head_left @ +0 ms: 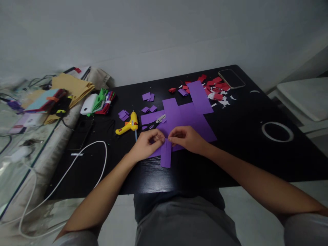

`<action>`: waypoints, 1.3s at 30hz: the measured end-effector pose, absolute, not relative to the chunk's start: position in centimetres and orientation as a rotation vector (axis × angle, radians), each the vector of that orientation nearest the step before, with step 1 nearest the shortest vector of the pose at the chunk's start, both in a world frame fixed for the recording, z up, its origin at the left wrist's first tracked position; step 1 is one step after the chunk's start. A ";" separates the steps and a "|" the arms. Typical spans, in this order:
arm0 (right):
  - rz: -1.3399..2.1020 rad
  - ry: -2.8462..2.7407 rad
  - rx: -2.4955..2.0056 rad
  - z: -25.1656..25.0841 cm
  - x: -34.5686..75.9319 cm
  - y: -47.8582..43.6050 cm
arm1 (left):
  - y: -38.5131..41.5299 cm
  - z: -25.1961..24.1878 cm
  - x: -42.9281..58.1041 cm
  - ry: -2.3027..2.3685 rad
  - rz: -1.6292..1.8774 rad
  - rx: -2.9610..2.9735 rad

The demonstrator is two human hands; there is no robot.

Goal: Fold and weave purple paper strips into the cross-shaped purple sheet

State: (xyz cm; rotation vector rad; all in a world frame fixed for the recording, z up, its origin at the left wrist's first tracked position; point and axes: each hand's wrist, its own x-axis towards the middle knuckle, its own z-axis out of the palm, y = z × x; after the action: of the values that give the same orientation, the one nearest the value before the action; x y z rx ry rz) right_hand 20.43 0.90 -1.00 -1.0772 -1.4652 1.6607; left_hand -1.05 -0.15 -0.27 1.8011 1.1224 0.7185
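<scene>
Between both hands hangs a folded strip of purple paper, with a crease running along its length. My left hand pinches its upper left corner. At the upper right corner, my right hand pinches the same strip. Larger purple sheets lie flat beneath and behind the hands. Scissors with dark handles rest on the sheets just beyond my left hand. A yellow glue gun lies left of the scissors, a glue stick poking from it.
Small folded purple pieces lie behind the glue gun. Red and white paper scraps are heaped at the back right by a phone. A tape ring lies at right. A white cable loops at left near a dark phone.
</scene>
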 end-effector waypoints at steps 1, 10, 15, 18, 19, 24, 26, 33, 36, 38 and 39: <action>1.664 -1.471 -1.077 -1.1 20.4 0.8 | -0.2 -0.3 -0.9 1.118 0.713 1.812; 1.657 -1.537 -1.064 -1.8 20.1 0.6 | -0.4 -0.7 -0.7 1.069 0.688 1.890; 1.752 -1.536 -1.042 -1.3 20.2 0.7 | -0.4 -0.7 -0.6 1.047 0.708 1.882; 1.819 -1.525 -1.032 -1.1 20.5 1.0 | -0.2 -0.6 -0.8 1.048 0.729 1.868; 1.837 -1.530 -1.034 -1.0 20.6 1.2 | -0.2 -0.6 -0.9 1.056 0.732 1.862; 1.886 -1.533 -1.027 -1.1 21.0 1.7 | 0.0 -0.5 -1.0 1.093 0.715 1.822; 1.895 -1.525 -1.044 -1.1 21.1 1.8 | 0.0 -0.5 -1.0 1.102 0.711 1.807; 1.866 -1.538 -1.044 -1.4 21.0 1.9 | -0.1 -0.7 -1.0 1.101 0.706 1.783; 1.836 -1.529 -1.043 -1.5 20.9 1.8 | 0.0 -0.9 -1.0 1.102 0.714 1.771; 1.821 -1.509 -1.028 -1.6 20.8 1.8 | 0.1 -1.2 -1.0 1.113 0.728 1.758; 1.819 -1.500 -1.016 -1.7 20.7 1.8 | 0.1 -1.3 -1.0 1.115 0.736 1.753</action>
State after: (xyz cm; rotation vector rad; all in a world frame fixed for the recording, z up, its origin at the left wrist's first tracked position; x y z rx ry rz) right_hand 20.70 1.84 -1.72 -1.0163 -1.4997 1.8190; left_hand -1.01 0.11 -1.26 1.7529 1.1154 0.7357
